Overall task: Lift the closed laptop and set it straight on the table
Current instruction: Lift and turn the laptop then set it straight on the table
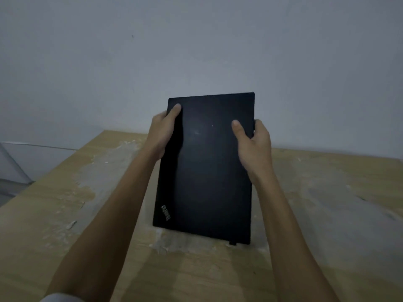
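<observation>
Gripping laptop [207,171] edges | left hand [162,131] | right hand [254,147]

Laptop [209,171]: matte black, pale lettering printed at one corner. Table [43,225]: light tan wood grain, blotched with whitish-grey patches. Wall [196,51]: pale grey-blue.

Single head-worn wide-angle view, looking forward and slightly down over both forearms. Close range: the counter [65,225] fills the lower half, the plain wall [196,40] the upper half. Closed laptop [205,171] sits centre frame, lid toward the lens. Edges show wide-angle bending. No second view to compare.
</observation>
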Available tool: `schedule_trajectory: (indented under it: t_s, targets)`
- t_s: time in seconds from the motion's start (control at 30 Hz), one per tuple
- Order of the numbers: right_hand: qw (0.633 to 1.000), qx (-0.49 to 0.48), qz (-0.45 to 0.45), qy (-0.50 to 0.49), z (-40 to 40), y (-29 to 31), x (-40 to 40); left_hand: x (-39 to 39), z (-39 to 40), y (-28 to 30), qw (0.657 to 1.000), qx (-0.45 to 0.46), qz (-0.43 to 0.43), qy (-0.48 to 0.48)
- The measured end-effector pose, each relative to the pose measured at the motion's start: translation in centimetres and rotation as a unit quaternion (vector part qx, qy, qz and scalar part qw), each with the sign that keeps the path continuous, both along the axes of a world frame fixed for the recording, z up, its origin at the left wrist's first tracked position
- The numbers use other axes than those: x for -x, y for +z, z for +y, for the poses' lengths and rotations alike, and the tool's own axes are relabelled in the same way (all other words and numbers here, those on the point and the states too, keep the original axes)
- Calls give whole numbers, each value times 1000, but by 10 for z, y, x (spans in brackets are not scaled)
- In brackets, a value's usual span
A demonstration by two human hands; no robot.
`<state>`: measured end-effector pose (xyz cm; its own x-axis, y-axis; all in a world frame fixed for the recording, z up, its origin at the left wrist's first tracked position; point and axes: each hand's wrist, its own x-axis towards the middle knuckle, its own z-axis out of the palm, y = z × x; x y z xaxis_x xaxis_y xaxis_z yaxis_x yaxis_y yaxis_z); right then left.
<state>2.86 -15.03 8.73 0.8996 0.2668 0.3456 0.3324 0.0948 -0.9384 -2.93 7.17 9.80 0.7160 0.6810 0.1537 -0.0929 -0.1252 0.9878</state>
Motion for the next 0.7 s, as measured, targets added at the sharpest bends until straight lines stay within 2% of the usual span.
schedule_trajectory:
  t_s: [0.07, 0.13, 0.23, 0.33, 0.4, 0.47, 0.57, 0.7]
  targets:
    - [998, -7, 52, 27, -9, 0, -5, -3, 1, 11, 999, -51, -20, -3]
    - [997, -10, 63, 48, -16, 0, -9, -5, 2, 17, 986, -162, -8, 34]
    - [997, 11, 48, 64, -21, 1, -13, -5, 2, 27, 928, -358, 57, 84]
    - [995, 34, 45, 83, -25, 1, -16, -11, -9, 35, 866, -473, 148, 60]
    - [993, 43, 42, 101, -26, 1, -16, -16, -17, 37, 848, -495, 190, 1]
    - [991, 47, 48, 117, -26, 1, -16, -19, -22, 35, 842, -500, 202, -18]
    - [991, 58, 48, 112, -23, 1, -17, -21, -28, 28, 846, -497, 187, 55]
    - [983, 184, 0, 5, -25, 1, -21, -16, -23, 15, 870, -443, 193, 99]
